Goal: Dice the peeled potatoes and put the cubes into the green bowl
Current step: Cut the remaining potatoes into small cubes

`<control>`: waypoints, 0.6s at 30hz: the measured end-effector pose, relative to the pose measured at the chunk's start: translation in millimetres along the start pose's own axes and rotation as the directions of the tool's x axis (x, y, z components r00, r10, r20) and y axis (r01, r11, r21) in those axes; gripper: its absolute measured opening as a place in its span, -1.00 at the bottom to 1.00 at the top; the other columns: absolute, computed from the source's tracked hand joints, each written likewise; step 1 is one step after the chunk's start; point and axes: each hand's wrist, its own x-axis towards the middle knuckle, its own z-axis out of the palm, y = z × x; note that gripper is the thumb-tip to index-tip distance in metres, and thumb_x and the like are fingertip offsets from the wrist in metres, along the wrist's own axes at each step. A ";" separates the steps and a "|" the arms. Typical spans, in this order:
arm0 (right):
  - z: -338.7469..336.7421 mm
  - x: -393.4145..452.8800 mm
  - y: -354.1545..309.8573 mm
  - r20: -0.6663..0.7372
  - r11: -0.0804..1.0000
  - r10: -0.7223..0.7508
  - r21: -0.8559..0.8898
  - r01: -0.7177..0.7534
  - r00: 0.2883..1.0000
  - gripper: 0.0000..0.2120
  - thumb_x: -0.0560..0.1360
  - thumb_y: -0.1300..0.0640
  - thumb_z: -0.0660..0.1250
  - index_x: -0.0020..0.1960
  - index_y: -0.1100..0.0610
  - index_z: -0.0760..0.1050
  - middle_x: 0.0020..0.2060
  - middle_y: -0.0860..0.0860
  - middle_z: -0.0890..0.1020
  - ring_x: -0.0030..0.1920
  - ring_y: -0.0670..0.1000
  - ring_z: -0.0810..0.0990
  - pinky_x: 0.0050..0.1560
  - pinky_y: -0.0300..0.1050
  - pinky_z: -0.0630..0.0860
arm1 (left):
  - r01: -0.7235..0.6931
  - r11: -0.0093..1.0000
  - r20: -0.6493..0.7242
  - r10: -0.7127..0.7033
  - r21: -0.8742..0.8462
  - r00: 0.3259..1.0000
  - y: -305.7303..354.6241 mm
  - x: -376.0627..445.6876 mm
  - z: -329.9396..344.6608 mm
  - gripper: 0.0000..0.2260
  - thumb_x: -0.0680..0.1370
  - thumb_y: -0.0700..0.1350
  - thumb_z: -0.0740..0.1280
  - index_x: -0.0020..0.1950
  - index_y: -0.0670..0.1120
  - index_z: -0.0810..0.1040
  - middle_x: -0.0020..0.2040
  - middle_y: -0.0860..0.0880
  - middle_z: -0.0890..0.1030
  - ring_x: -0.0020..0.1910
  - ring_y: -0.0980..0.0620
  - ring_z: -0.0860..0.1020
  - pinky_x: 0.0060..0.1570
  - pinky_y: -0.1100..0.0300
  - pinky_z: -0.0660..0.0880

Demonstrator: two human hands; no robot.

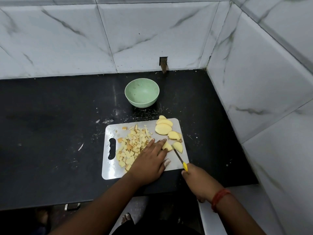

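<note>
A grey cutting board [179, 126] lies on the black counter. A heap of potato cubes [132, 146] covers its left half. Several peeled potato slices [163, 128] lie at its far right corner. My left hand [149, 160] lies flat on the board, fingers straight, fingertips pressing a potato piece [166, 146]. My right hand [198, 182] grips the yellow handle of a knife [179, 157], whose blade passes between that piece and another wedge [178, 147]. The green bowl [142, 92] stands empty behind the board.
White marble-tiled walls close the counter at the back and on the right. Potato crumbs speckle the counter [59, 126] between bowl and board. The counter's front edge runs just below the board; feet and floor show beneath it.
</note>
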 end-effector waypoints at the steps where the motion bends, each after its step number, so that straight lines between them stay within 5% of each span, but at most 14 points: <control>1: -1.4 -1.5 0.1 0.010 1.000 0.005 0.018 -0.005 1.000 -0.79 0.66 0.02 0.09 0.07 0.14 0.40 -0.23 0.01 0.47 -0.27 -0.03 0.47 -0.27 -0.16 0.39 | -0.012 1.000 0.022 0.013 -0.022 1.000 -3.3 -0.3 0.3 -0.58 0.71 0.14 0.11 0.35 -0.12 0.53 0.56 -0.18 0.35 0.52 -0.15 0.35 0.60 -0.06 0.11; 8: -2.7 0.3 -3.0 0.014 1.000 0.015 -0.022 -0.015 1.000 -0.77 0.66 0.04 0.10 0.13 0.17 0.42 -0.26 0.01 0.44 -0.29 -0.04 0.44 -0.33 -0.18 0.34 | -0.012 1.000 -0.062 0.013 0.019 0.998 -3.5 -2.1 -0.2 -0.60 0.70 0.10 0.15 0.34 -0.12 0.59 0.35 -0.14 0.52 0.44 -0.15 0.42 0.59 -0.14 0.13; 18: 5.2 9.0 -16.6 -0.137 0.989 -0.087 -0.131 0.069 0.987 -0.77 0.67 0.06 0.07 0.15 0.20 0.37 -0.06 0.12 0.55 -0.15 0.05 0.51 -0.14 -0.11 0.43 | 0.019 0.997 -0.056 -0.015 0.075 0.998 -0.8 -12.4 9.3 -0.54 0.72 0.12 0.10 0.50 -0.12 0.46 0.48 -0.10 0.46 0.54 -0.12 0.32 0.58 -0.17 0.12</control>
